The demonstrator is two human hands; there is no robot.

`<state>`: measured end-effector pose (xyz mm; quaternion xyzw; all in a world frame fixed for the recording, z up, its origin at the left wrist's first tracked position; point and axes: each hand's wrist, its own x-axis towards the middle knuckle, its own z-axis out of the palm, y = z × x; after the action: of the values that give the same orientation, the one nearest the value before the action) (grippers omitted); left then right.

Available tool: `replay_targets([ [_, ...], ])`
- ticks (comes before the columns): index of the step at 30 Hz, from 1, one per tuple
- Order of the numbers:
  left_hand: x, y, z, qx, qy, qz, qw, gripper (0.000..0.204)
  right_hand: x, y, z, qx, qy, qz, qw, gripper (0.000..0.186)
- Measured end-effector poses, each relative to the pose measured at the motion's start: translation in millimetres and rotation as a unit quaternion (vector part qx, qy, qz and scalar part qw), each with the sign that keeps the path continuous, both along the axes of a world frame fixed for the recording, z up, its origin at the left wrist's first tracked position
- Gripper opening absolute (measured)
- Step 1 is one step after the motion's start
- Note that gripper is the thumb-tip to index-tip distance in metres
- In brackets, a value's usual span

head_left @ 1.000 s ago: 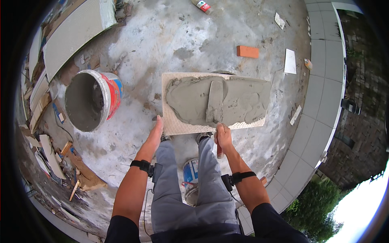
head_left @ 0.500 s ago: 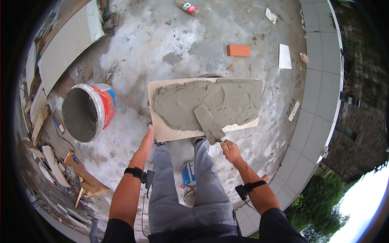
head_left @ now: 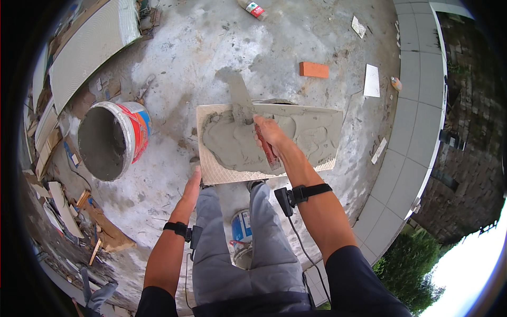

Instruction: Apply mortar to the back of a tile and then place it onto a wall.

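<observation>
My right hand [head_left: 266,132] grips the red handle of a mortar-coated trowel [head_left: 237,95], whose blade reaches past the far edge of a pale, grid-backed tile [head_left: 216,171] spread with wet grey mortar [head_left: 317,137]. My left hand [head_left: 193,177] is at the tile's near left corner, fingers extended alongside or against the edge, their tips grey; whether they support it is unclear. A bucket [head_left: 105,142] with grey mortar inside stands to the left. Another blue-and-white bucket [head_left: 240,224] is between my legs.
An orange brick [head_left: 313,69], bottle [head_left: 252,9] and white board [head_left: 371,80] lie on the stained concrete floor [head_left: 174,58]. Panels [head_left: 90,53] and scrap wood [head_left: 68,206] line the left; a tiled ledge [head_left: 409,132] runs along the right, with trees beyond.
My right hand and trowel have swung forward and left over the tile, the blade now beyond its far edge. My left hand stays by the tile's corner.
</observation>
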<state>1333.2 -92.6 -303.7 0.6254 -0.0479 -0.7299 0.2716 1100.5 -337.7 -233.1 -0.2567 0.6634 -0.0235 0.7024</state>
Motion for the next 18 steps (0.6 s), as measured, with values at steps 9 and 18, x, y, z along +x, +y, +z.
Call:
replay_targets([
  [9, 35, 52, 10, 0.025, -0.088, -0.042, 0.995, 0.084, -50, 65, 50, 0.016, 0.018, -0.073, 0.997, 0.044],
  [18, 78, 132, -1, 0.085, -0.115, -0.083, 0.986, 0.084, 131, 11, -8, -0.058, -0.004, 0.089, 0.994, 0.039],
])
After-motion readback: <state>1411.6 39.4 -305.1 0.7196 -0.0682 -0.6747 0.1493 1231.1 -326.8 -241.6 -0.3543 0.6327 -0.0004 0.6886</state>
